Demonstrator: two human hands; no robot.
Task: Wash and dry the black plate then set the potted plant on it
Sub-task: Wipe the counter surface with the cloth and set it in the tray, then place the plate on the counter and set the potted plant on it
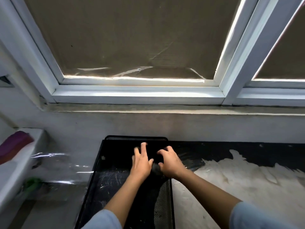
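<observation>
Left hand (141,160) is lying over the dark thing w/ fingers spread and fairly straight, tips blurred, so it's looking released and not clenched. Right hand (169,161) is sitting just beside it, fingers curled down over that same dark shape, thumb tucked under at a grey rounded edge (156,168); it's appearing to grasp it, prob. the black plate (152,152), tho black on black is making the outline hard to read. Both hands are working over the far end of a black mesh tray (166,195), which is lying on a counter (231,187) w/ dark and pale patches to the right. Pale blue sleeves are showing at the bottom. Clear plastic wrap (54,164) is lying left of the tray. A purple item (14,144) is sitting on a white ledge at far left. A white-framed window (140,93) w/ brown covering is filling the top.
</observation>
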